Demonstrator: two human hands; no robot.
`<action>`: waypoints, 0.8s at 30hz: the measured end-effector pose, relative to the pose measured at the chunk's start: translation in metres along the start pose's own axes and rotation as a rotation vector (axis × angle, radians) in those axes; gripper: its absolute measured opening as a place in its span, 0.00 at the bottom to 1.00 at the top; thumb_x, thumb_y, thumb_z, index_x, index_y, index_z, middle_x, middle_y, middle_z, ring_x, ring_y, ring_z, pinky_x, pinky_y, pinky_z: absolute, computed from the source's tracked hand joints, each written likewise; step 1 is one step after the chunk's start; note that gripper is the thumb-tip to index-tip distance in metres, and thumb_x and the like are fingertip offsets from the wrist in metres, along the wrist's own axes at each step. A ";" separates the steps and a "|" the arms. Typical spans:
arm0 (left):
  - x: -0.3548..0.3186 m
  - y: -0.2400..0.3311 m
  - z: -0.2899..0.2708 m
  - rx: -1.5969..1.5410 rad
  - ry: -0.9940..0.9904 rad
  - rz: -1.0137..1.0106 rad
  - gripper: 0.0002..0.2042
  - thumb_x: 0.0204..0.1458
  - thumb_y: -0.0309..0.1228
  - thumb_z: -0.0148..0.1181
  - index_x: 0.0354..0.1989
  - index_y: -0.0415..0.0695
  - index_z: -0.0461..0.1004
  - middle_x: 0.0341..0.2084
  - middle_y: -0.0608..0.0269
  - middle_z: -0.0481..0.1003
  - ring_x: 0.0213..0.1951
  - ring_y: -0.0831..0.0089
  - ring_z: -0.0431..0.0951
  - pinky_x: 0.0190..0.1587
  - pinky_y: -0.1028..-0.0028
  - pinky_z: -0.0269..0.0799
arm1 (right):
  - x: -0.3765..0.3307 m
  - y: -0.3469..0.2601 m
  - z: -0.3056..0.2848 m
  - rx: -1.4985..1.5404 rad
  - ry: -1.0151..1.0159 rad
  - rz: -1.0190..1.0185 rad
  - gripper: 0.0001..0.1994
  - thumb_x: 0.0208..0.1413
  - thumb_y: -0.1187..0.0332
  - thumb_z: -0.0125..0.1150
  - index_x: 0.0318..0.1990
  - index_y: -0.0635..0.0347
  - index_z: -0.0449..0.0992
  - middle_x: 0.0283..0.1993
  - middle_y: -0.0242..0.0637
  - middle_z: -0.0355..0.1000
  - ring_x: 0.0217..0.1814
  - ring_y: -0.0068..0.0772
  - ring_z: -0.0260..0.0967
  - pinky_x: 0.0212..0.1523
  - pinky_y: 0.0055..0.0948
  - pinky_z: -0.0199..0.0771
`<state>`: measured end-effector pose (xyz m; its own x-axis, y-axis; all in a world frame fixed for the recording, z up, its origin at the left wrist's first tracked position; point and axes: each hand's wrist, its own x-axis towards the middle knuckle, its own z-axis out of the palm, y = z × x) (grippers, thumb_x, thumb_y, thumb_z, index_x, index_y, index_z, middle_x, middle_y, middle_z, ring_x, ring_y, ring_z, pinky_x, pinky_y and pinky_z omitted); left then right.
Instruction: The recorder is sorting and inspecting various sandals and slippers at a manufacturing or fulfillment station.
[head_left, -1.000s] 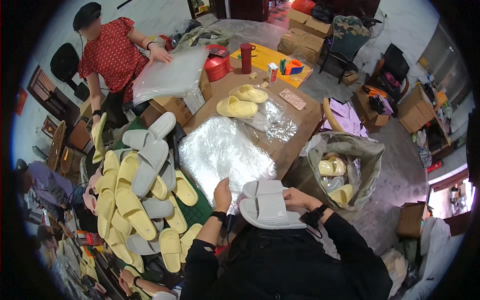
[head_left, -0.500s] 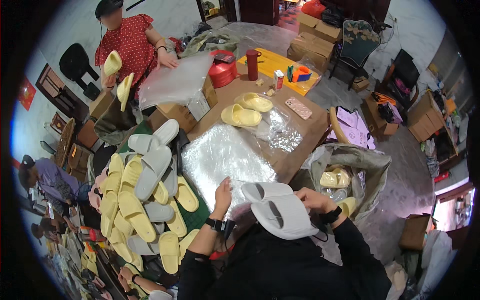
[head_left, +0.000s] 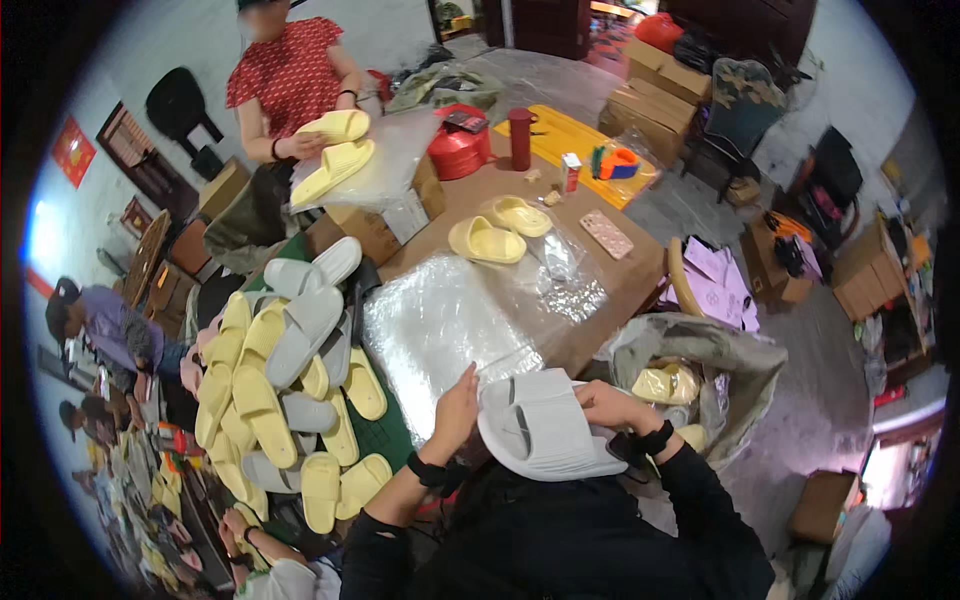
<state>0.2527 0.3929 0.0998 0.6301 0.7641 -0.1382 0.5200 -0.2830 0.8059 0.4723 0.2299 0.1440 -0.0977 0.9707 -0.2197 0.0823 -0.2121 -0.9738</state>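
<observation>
A pair of grey slippers, one lying against the other, is in front of my body at the table's near edge. My right hand is closed on their right side. At their left, my left hand points its fingers up, pressed together at the raised edge of a clear plastic bag; its thumb is mostly hidden. The stack of clear plastic bags lies flat just beyond both hands. To the left are piled loose yellow slippers and grey slippers.
Across the table a person in red holds two yellow slippers over plastic sheets on a carton. A yellow pair, a phone and a red flask stand on the table. An open sack holds bagged slippers at right.
My left hand has moved slightly right and down, nearer the grey slippers, which have shifted a little left with my right hand. The person across has lowered two yellow slippers onto the plastic sheets.
</observation>
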 end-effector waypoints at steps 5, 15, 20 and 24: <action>-0.014 0.021 0.011 0.162 -0.011 0.179 0.24 0.48 0.32 0.49 0.56 0.38 0.59 0.42 0.42 0.70 0.42 0.49 0.71 0.44 0.62 0.67 | 0.023 0.056 -0.019 -0.661 0.198 -0.265 0.07 0.41 0.70 0.56 0.29 0.59 0.76 0.30 0.44 0.71 0.35 0.48 0.67 0.35 0.36 0.66; -0.015 -0.001 0.021 0.169 0.095 -0.114 0.19 0.56 0.33 0.42 0.55 0.40 0.60 0.31 0.39 0.72 0.34 0.45 0.72 0.36 0.58 0.68 | 0.041 0.071 -0.020 -0.791 0.340 -0.395 0.05 0.36 0.71 0.57 0.21 0.61 0.75 0.30 0.42 0.70 0.40 0.45 0.64 0.47 0.40 0.60; -0.023 0.010 0.034 0.255 0.128 -0.126 0.19 0.54 0.30 0.40 0.55 0.38 0.59 0.34 0.40 0.72 0.34 0.47 0.73 0.38 0.58 0.68 | 0.038 0.071 -0.006 -1.191 0.381 -0.485 0.05 0.34 0.68 0.60 0.21 0.58 0.76 0.30 0.39 0.70 0.44 0.44 0.63 0.51 0.47 0.58; -0.020 -0.006 0.052 0.394 0.286 0.016 0.22 0.52 0.29 0.43 0.57 0.41 0.56 0.50 0.47 0.64 0.46 0.48 0.67 0.46 0.59 0.65 | 0.040 0.077 0.013 -1.215 0.340 -0.669 0.13 0.29 0.67 0.62 0.30 0.55 0.76 0.37 0.38 0.70 0.45 0.44 0.64 0.53 0.47 0.57</action>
<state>0.2671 0.3497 0.0681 0.4847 0.8709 0.0811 0.7249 -0.4518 0.5200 0.4614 0.2506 0.0598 -0.2323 0.8642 0.4464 0.9174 0.3472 -0.1946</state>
